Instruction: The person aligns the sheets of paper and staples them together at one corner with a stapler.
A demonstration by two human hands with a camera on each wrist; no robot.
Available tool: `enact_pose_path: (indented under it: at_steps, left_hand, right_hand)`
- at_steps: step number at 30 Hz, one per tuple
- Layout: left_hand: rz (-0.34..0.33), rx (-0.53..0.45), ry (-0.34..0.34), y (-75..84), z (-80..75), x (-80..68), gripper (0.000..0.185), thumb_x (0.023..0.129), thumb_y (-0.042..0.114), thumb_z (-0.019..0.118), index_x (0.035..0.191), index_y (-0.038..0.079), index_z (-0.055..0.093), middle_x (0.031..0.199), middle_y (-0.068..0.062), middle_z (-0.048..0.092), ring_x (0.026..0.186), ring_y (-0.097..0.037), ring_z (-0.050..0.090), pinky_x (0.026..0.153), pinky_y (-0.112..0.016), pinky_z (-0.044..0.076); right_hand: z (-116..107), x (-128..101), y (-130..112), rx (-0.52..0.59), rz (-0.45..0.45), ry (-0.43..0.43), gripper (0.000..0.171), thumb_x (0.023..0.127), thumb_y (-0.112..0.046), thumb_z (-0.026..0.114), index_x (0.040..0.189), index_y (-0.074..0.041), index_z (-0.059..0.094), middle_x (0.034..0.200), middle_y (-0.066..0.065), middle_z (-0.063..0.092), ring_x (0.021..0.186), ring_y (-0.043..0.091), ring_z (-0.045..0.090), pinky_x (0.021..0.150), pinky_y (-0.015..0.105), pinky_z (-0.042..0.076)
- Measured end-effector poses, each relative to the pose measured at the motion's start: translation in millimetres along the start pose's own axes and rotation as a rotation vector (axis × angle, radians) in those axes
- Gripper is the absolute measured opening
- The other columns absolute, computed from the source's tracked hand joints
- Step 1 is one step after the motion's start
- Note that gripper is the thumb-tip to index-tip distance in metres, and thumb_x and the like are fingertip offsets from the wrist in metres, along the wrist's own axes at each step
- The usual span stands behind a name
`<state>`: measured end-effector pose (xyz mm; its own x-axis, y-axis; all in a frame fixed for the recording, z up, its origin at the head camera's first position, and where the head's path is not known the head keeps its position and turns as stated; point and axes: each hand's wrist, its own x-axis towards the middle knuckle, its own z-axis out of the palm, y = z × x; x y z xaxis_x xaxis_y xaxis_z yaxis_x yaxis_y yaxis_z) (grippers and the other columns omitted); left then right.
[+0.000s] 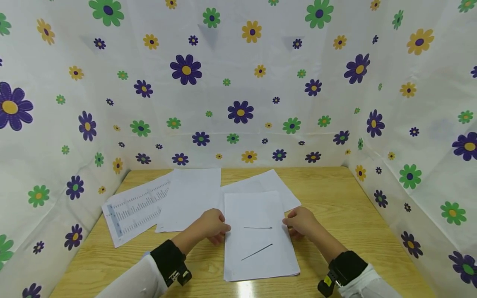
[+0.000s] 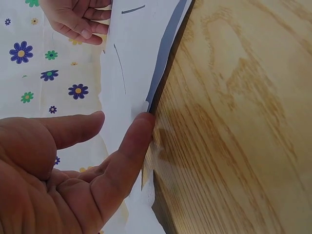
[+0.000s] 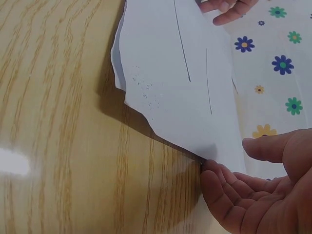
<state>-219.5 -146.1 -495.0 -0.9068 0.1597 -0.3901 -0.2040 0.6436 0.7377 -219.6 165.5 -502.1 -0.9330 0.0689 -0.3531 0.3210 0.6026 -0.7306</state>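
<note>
Left fingers (image 2: 131, 146) lay fairly straight, one fingertip against the left edge of the white sheet of paper with two dark pen lines (image 1: 258, 236), thumb held apart above it; nothing was yet pinched on that side as far as the wrist view showed. Right fingers (image 3: 219, 195) were loosely curved, tips under or against the sheet's right edge, thumb hovering just over it; a true pinch could not be confirmed. Left hand (image 1: 210, 225) and right hand (image 1: 302, 221) flanked the sheet at about mid-height, one on each side. The sheet lay flat, lengthwise toward the person, on the light wooden tabletop (image 1: 335, 194), its near edge close to the table's front. Both wrist views showed its edges slightly lifted, with shadow beneath. Judged stage: early, hands only taking hold at the edges; sheet unfolded, uncreased, not raised. Beyond it, two plain white sheets (image 1: 190, 198) overlapped, another white sheet (image 1: 268, 182) lay under the marked one's far end, and a printed table sheet (image 1: 134, 211) sat at far left. White flowered cloth walls (image 1: 238, 82) enclosed the table.
</note>
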Motion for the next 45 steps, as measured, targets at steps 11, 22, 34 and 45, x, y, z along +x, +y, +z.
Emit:
enact_pose_path:
  at_steps: [11, 22, 34, 45]
  left_hand:
    - [0.009, -0.008, 0.004, 2.4, -9.2, -2.7, 0.031, 0.097, 0.019, 0.071, 0.112, -0.004, 0.057, 0.089, -0.015, 0.069, 0.069, -0.026, 0.073, 0.057, -0.038, 0.061]
    - [-0.030, 0.040, 0.077, -11.2, -54.4, 10.2, 0.033, 0.099, 0.026, 0.068, 0.111, -0.004, 0.060, 0.097, -0.016, 0.070, 0.075, -0.025, 0.073, 0.062, -0.038, 0.062]
    - [-0.088, 0.127, 0.179, -36.0, -108.5, 14.5, 0.045, 0.099, 0.031, 0.064, 0.121, -0.009, 0.058, 0.107, -0.022, 0.066, 0.085, -0.028, 0.066, 0.063, -0.037, 0.060]
    - [-0.129, 0.321, 0.243, -56.6, -152.1, 21.4, 0.059, 0.100, 0.033, 0.059, 0.127, -0.019, 0.054, 0.120, -0.032, 0.061, 0.095, -0.036, 0.062, 0.073, -0.043, 0.057]
  right_hand:
    - [-9.7, -0.7, 1.8, -0.019, -0.004, 0.029, 0.032, 0.096, -0.019, 0.071, 0.115, 0.006, 0.061, 0.092, 0.013, 0.070, 0.067, 0.021, 0.068, 0.061, 0.034, 0.059]
    - [-15.2, 10.8, -26.0, 0.054, -0.025, 0.092, 0.040, 0.096, -0.023, 0.072, 0.123, 0.004, 0.059, 0.103, 0.017, 0.066, 0.084, 0.029, 0.067, 0.071, 0.038, 0.061]
    - [17.9, 20.5, -86.3, 0.214, -0.015, 0.003, 0.044, 0.097, -0.027, 0.072, 0.129, 0.000, 0.059, 0.119, 0.020, 0.069, 0.094, 0.029, 0.072, 0.078, 0.038, 0.062]
    - [70.1, 16.0, -137.8, 0.335, 0.014, -0.052, 0.048, 0.096, -0.026, 0.073, 0.133, 0.000, 0.058, 0.124, 0.020, 0.068, 0.103, 0.033, 0.071, 0.090, 0.043, 0.060]
